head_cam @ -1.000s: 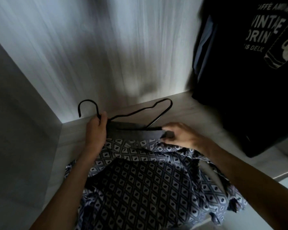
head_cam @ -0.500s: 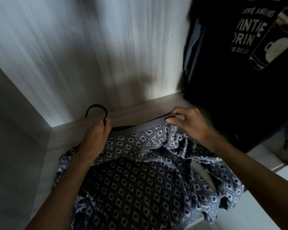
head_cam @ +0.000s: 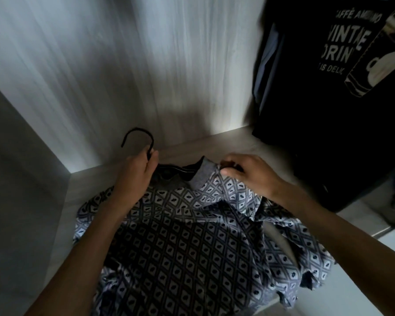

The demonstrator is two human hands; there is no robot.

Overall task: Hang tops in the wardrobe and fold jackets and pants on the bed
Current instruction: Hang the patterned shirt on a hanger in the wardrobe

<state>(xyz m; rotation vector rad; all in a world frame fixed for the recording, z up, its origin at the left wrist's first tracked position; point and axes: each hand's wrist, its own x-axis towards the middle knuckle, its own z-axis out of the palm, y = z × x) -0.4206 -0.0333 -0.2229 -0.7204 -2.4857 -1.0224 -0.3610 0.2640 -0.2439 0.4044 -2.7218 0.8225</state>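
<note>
A patterned shirt [head_cam: 192,236] is being fitted onto a black hanger [head_cam: 151,147], which serves as the reference here. The shirt is spread below and to the right of the hanger's hook and lies crumpled on the wardrobe board [head_cam: 237,142], with its grey collar [head_cam: 203,176] drawn up just beside the hanger's neck. The neck of the hanger, right under the hook, is gripped by the left hand [head_cam: 137,172] with curled fingers. The cloth at the collar, to the right of the hanger, is pinched between thumb and fingers by the right hand [head_cam: 244,176]. The shirt is judged to be light, soft and limp, so it can be expected to sag and slide off a thin hanger arm unless both shoulders are seated. It is best held at the collar and shoulder seams, while the stiff hanger is held at its neck. Inside the wardrobe, well to the right of the hanger, a black printed T-shirt [head_cam: 317,110] is already hung, with something pale blue [head_cam: 263,71] half hidden behind it.
</note>
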